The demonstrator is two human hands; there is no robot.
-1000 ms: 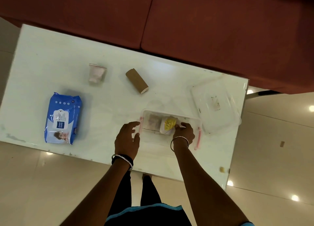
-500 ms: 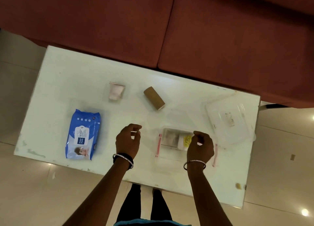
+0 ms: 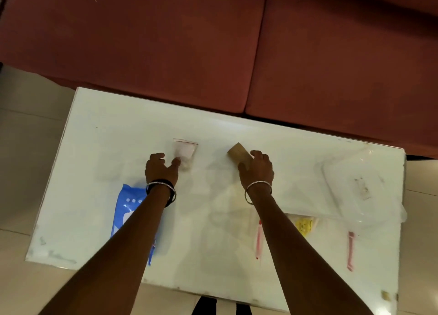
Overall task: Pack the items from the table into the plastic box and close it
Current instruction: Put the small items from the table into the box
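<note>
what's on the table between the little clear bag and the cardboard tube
Nothing: in the head view, the stretch of white table between the small clear bag and the cardboard tube is bare.

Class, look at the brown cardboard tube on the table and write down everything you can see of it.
The cardboard tube is a short, plain brown cylinder that looks like the core of a paper roll. It lies on its side on the white table, set at a slant, its far end pointing up and left toward the red sofa. The right hand is on its near end, the fingers curled over it, so that end is hidden. Whether it is lifted yet cannot be told. Nothing else touches it.
</note>
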